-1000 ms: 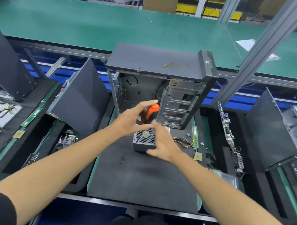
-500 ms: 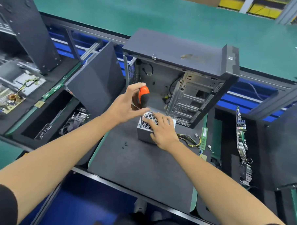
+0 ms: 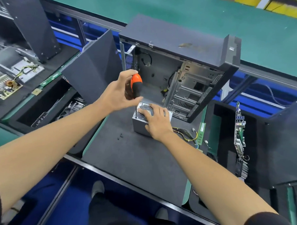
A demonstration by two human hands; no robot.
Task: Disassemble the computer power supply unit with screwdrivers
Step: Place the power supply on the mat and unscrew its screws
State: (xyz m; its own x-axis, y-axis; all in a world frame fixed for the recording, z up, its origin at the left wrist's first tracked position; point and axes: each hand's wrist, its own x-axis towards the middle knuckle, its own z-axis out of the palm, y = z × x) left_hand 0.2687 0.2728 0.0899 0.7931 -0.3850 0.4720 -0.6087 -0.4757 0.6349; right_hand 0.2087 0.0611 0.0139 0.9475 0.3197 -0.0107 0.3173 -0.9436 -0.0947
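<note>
The power supply unit (image 3: pixel 140 124) sits mid-mat (image 3: pixel 133 159), before the open computer case (image 3: pixel 180 71). The left hand (image 3: pixel 121 92) grips an orange-and-black screwdriver (image 3: pixel 136 85), tip at its top corner. The right hand (image 3: pixel 156 123) presses flat, fingers spread, on its grille.

The left hand (image 3: pixel 118 92) holds an orange and black screwdriver (image 3: pixel 135 88) straight up, its tip on a corner of the gray power supply box (image 3: pixel 139 127). The right hand (image 3: pixel 158 123) lies flat on top of the box. The box sits on a dark mat (image 3: pixel 133 162), with small black screws (image 3: pixel 120 136) nearby.
</note>
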